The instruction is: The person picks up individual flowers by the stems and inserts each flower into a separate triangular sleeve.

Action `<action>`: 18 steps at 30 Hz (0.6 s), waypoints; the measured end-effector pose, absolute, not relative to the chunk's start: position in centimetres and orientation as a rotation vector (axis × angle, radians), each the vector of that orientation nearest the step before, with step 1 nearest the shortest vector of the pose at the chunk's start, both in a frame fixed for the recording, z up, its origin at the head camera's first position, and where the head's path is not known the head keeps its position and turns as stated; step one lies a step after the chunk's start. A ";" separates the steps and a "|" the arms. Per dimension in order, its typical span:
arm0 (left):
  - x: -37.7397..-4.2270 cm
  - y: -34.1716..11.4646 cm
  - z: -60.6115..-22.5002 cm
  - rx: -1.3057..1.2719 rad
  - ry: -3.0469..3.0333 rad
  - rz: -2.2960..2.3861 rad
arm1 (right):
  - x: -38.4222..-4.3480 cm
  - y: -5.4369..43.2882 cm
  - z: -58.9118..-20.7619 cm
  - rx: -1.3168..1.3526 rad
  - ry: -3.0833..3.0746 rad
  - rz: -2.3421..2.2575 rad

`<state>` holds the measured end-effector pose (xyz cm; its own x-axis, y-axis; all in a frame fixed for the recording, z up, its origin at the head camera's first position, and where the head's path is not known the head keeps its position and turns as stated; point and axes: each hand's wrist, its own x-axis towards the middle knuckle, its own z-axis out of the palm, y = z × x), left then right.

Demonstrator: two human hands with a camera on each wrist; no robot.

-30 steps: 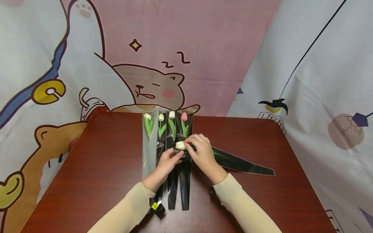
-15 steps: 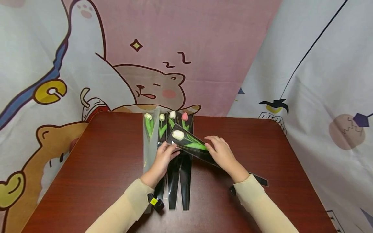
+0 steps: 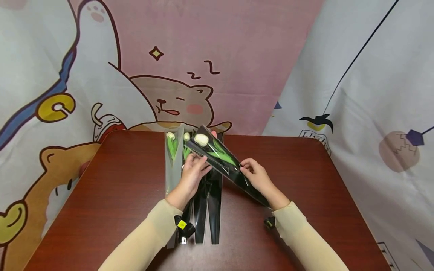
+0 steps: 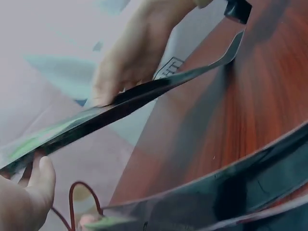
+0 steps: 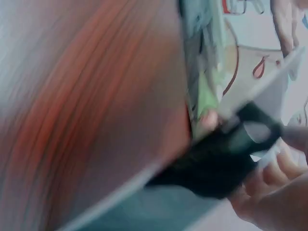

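Observation:
A white tulip in a clear, black-backed sleeve slants above the table, bloom end up and left. At its lower left edge, near the bloom, my left hand grips it. My right hand pinches the opposite edge farther down. In the left wrist view the sleeve is seen edge-on, its narrow end bent close to the tabletop. Behind it, a row of wrapped tulips lies side by side: a white one in a grey sleeve at left, then black sleeves. The raised sleeve covers most of the pink bloom.
The brown wooden table carries the row at its middle, bloom ends by the far edge. A cartoon-printed cloth hangs right behind that edge. Each wrist wears a small black device, such as the left one.
The wrapped white tulip has moved up and away, its bloom now over the row's far ends. My right hand has slid from beside the bloom down along the sleeve to its right edge.

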<state>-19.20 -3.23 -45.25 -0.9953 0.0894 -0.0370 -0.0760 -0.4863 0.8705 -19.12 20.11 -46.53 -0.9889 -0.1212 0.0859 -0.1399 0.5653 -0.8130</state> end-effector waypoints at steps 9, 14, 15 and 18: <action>-18.1 -0.1 -45.1 0.276 1.955 2.154 | -17.9 16.0 -43.4 -0.003 -2.089 2.079; -18.8 0.2 -44.8 0.284 2.116 2.153 | -17.2 15.7 -42.0 -0.058 -1.966 2.215; -18.9 0.2 -44.7 0.282 2.144 2.154 | -17.2 15.8 -41.9 -0.073 -1.960 2.231; -19.2 -0.1 -44.2 0.264 2.217 2.144 | -17.3 16.2 -42.1 -0.121 -1.954 2.285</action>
